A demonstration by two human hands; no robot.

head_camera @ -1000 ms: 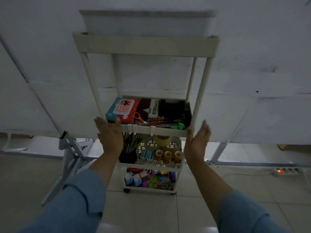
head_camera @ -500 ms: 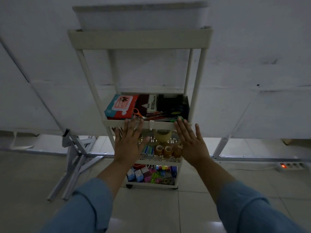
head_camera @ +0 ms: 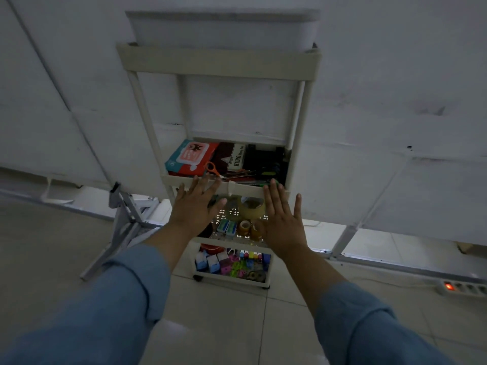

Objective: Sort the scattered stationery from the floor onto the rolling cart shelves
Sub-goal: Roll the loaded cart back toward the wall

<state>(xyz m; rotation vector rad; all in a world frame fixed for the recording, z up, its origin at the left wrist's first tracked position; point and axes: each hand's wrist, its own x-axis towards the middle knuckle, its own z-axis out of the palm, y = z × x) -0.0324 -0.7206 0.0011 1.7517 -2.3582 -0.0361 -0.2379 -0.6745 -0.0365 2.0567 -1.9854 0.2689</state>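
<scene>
**While Both Hands Are Spread Before the Cart, Stationery Occupies Three Shelves**

Where the head view looks down, the rolling cart (head_camera: pixel 218 63) stands on the tiled floor (head_camera: pixel 224 325) against a white wall. A white bin (head_camera: pixel 224 30) sits in its top shelf. A folding metal stand (head_camera: pixel 126 222) stands to the left of the cart. A power strip (head_camera: pixel 461 287) with a lit red switch lies on the floor at far right.

Left hand (head_camera: pixel 196 209): fingers straight and spread, palm toward the cart, holding nothing. Its fingertips overlap the front rim of the second shelf; contact cannot be confirmed.

Right hand (head_camera: pixel 283 219): flat, fingers spread, empty, in front of the right side of the third shelf.

Second shelf: a wipes pack (head_camera: pixel 191 156) at left, a dark packet marked HERO (head_camera: pixel 232 159) beside it, and orange-handled scissors (head_camera: pixel 212 168) at the front rim.

Third shelf: a large tape roll (head_camera: pixel 251 208), with small tape rolls (head_camera: pixel 244 227) in front of it, visible between the hands.

Bottom shelf: small coloured items (head_camera: pixel 237 264), too small to identify.
</scene>
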